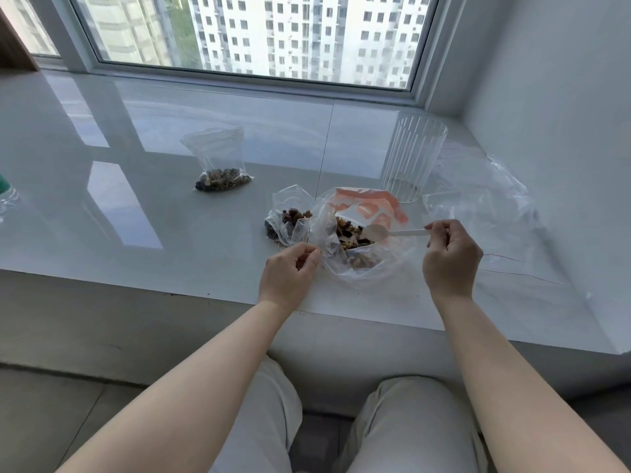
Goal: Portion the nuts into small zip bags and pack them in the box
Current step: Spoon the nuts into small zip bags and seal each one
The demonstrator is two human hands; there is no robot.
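Observation:
A large clear bag with orange print (370, 208) lies open on the white sill and holds mixed nuts (348, 233). My left hand (290, 271) pinches its left edge. My right hand (449, 257) grips the handle of a white plastic spoon (392, 232), whose bowl hovers over the nuts in the bag's mouth. Just left of the big bag sits a small clear bag (290, 220) partly filled with nuts, its top loose. Farther back left lies another small zip bag (218, 162) with nuts at its bottom.
A ribbed clear cup (413, 158) stands behind the big bag. Empty clear plastic bags (485, 206) lie at the right near the wall. A plastic bottle (5, 196) shows at the far left edge. The sill's front edge (136, 285) runs below my hands.

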